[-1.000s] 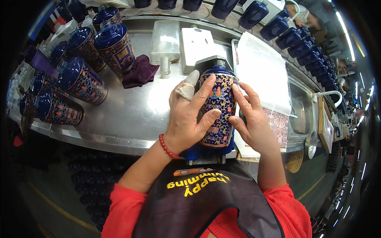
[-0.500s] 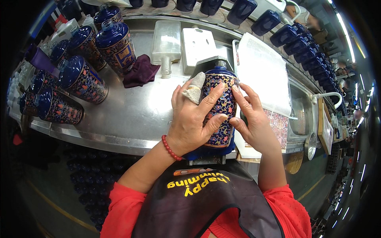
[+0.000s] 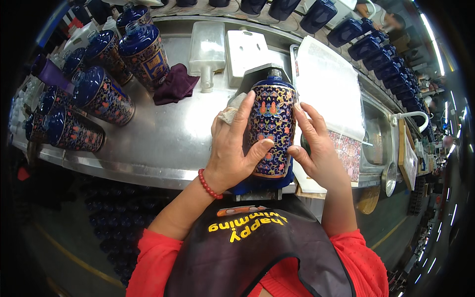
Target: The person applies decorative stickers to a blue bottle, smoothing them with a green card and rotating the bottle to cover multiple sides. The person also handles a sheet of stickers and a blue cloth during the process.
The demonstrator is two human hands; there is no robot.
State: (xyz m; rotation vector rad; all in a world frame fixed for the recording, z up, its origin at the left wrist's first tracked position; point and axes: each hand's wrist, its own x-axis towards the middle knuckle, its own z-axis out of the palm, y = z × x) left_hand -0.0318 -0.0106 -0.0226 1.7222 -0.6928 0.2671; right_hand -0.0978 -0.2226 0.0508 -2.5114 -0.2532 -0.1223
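In front of me a dark blue bottle (image 3: 272, 133) lies tilted on a black and blue rest, its bare neck pointing away. A colourful floral wrap with gold edging covers its body. My left hand (image 3: 231, 151) lies along the bottle's left side, index finger stretched upward and thumb at the lower front. A whitish-grey fabric piece (image 3: 228, 115) sits at its rear fingers; whether worn or held I cannot tell. My right hand (image 3: 316, 146) is at the bottle's right edge, fingers spread, with index fingertip and thumb touching or very near it.
Several similar wrapped bottles (image 3: 104, 96) stand on the metal worktop (image 3: 163, 133) at left, beside a dark purple cloth (image 3: 176, 85). A clear bottle-shaped container (image 3: 207, 47) and a white block (image 3: 246, 52) lie behind. White sheets (image 3: 329, 86) and a sink (image 3: 376, 131) are at right. Plain blue bottles (image 3: 318, 14) line the back.
My left hand has slid off the bottle's front to its left side, uncovering the pattern. The bottle has shifted slightly left and toward me. My right hand has barely moved.
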